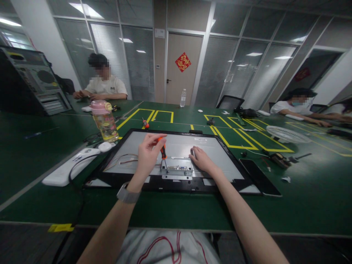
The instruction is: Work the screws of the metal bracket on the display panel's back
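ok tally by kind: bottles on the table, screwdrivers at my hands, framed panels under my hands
Bottles: 2 (pink-lidded bottle, clear bottle)
Screwdriver: 1
Framed panel: 1
Total: 4

The left hand (150,149) partly hides the handle of an orange-and-black screwdriver (164,152), its tip too small to place exactly. Print on the label (200,139) of the gray panel (180,143) is illegible; the left edge crops a computer tower (34,80), the right edge a white-sleeved person (334,109).
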A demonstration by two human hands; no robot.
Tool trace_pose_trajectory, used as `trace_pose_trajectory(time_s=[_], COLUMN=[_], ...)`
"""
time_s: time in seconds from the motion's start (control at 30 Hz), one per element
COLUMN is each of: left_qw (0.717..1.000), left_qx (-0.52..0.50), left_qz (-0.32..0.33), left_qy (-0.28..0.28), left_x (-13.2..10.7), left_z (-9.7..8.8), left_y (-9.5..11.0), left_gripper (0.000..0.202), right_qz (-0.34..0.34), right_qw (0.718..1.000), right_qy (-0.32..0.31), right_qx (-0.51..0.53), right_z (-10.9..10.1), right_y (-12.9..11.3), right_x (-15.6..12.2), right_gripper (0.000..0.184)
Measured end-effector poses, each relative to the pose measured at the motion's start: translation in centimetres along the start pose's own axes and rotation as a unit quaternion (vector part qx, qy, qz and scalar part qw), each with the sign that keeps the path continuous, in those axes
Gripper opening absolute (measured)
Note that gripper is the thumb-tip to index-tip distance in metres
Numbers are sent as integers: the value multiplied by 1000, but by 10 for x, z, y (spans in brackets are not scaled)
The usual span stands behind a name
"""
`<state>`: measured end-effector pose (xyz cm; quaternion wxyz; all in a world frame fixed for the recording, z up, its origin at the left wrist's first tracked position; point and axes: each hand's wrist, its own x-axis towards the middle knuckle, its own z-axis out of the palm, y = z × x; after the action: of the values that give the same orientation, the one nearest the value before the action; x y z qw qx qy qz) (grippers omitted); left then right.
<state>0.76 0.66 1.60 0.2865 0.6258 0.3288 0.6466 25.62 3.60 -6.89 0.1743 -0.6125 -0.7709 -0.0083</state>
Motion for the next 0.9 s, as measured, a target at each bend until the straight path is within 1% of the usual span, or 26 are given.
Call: trace_pose_trajectory(time_s=[0.1,0.27,0.43,0.47,0.6,0.63,0.77,0.9], left_qw=[1000,996,1000,1000,997,997,999,998], left_qx=[1,-78,0,0,-56,-55,3,-33], left_qz=[0,-32,11,9,-25,-21,12,-23], left_qy=[-7,-37,-24,-26,-42,-42,-32,-41], left_x=[0,-1,0,0,-1,-1,0,0], left_z=[0,0,0,0,0,0,0,0], left_y=[-1,-6,-3,-3,-4,-4,-2,-4], left_gripper=[19,26,17,18,27,26,17,27], right_qz=[1,0,-1,-1,2,2,2,0], right_qw=[1000,1000,1000,1000,1000,1000,1000,1000], right_qy=[3,7,11,11,12,11,11,13], right_qx=[1,3,5,6,5,5,3,2], right_z=[0,0,1,1,1,1,2,3], right_y=[0,-1,0,0,1,1,1,2], right_x=[0,-1,-1,-1,0,0,0,0], right_gripper=[30,30,30,30,30,30,29,30])
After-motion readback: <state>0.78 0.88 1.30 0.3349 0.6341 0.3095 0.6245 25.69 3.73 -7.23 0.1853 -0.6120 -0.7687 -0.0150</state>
